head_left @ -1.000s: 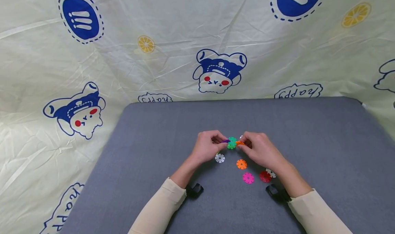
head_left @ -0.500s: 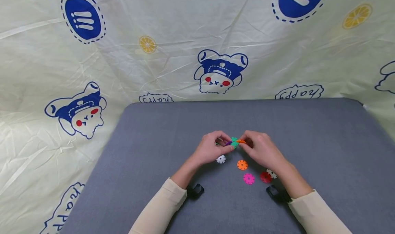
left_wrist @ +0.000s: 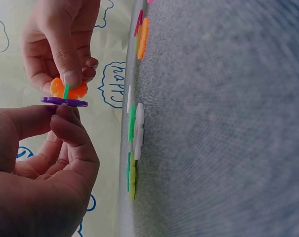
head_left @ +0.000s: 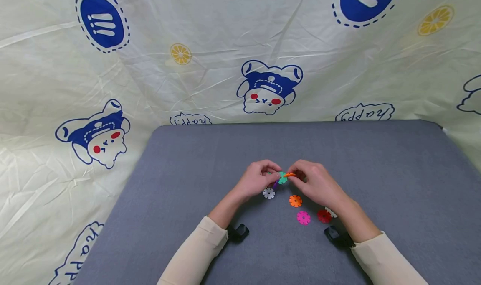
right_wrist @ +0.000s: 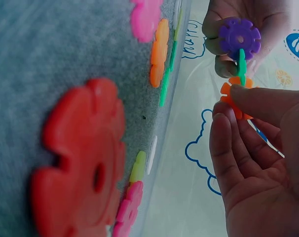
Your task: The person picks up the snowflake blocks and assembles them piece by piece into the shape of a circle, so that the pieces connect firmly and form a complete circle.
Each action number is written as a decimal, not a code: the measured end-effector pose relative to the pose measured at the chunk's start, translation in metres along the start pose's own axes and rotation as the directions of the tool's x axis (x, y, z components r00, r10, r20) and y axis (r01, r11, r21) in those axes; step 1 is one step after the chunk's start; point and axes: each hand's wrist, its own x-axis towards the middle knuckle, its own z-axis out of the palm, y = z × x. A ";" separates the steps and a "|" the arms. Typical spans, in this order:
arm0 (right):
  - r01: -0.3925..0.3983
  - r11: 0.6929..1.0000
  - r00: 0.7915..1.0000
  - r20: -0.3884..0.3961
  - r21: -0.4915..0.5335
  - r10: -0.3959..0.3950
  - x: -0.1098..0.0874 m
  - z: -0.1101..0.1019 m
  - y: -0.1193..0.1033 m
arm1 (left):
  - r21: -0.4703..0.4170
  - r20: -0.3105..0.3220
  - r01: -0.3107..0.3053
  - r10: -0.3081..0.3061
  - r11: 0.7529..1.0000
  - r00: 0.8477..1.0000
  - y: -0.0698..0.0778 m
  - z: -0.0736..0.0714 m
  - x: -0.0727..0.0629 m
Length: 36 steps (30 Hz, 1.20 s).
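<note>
Head view: three little discs are joined in the air, so I'll place everything off the middle one, the green notched plastic disc (head_left: 282,178). The right hand (head_left: 313,180) is just right of it, thumb and fingers pinching an orange notched plastic disc (head_left: 289,175). The left hand (head_left: 255,180) is just left, pinching a purple notched plastic disc (head_left: 276,184). Loose ones lie nearer the wearer than the green disc: a white toothed plastic disc (head_left: 269,193) to its left, then a flat orange toothed disc (head_left: 295,201), a hot-pink toothed disc (head_left: 303,218) and a red toothed disc (head_left: 325,216) to its right. They're on matte grey fabric (head_left: 188,218); beyond that hangs a creased, slightly shiny cream printed sheet (head_left: 210,84).

Compared with half a second ago, the purple disc has swung down below the left thumb, and the orange one has shifted a bit left and nearer the wearer. Loose pieces look unmoved.

Left wrist view: purple shows as a thin edge beside the green disc, at the left fingertips.

Right wrist view: purple faces us, round hole in its middle, roughly square to the edge-on green disc. Up close, red looks smooth and glossy, well apart from green.
</note>
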 end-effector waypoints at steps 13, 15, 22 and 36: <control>-0.054 0.998 0.998 0.045 -0.011 0.054 0.001 -0.001 0.005 | -0.050 -0.018 0.003 -0.004 0.999 1.000 -0.002 -0.004 0.001; -0.065 0.998 0.997 0.047 0.007 0.065 0.000 -0.001 0.006 | -0.050 -0.016 0.011 -0.012 0.999 1.000 -0.002 -0.004 0.001; -0.102 0.995 0.992 0.071 -0.014 0.103 0.001 -0.004 0.008 | -0.028 -0.021 0.034 -0.035 0.999 0.999 -0.002 -0.004 0.002; -0.141 0.990 0.846 0.520 0.003 0.119 -0.007 -0.015 0.017 | -0.028 -0.014 0.060 -0.061 0.998 0.998 -0.002 -0.005 0.003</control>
